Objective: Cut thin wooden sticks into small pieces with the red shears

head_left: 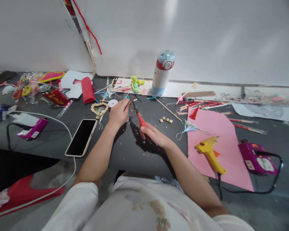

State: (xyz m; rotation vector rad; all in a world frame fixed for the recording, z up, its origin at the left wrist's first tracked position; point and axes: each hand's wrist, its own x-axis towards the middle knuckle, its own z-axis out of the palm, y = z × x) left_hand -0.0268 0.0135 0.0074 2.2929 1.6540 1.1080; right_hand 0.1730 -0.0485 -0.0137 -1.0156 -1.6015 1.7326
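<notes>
My right hand [152,134] is closed around the handles of red-handled pliers [140,119], whose dark jaws point up and left. My left hand [119,112] is closed just left of the jaws; what its fingers hold is mostly hidden. A short pale piece shows between its fingertips and the jaws. Left of that hand lie a white disc [113,103] and a heart-shaped frame of small beige pieces [99,110]. Several small beige pieces [166,120] lie right of the pliers, near a thin wooden stick [168,109].
A white-and-blue bottle [161,75] stands at the back against the white board. A phone [81,138] and red can [54,95] lie to the left. On the right, a yellow glue gun [210,153] rests on pink paper [221,128], beside a purple power strip [256,158] with a cord.
</notes>
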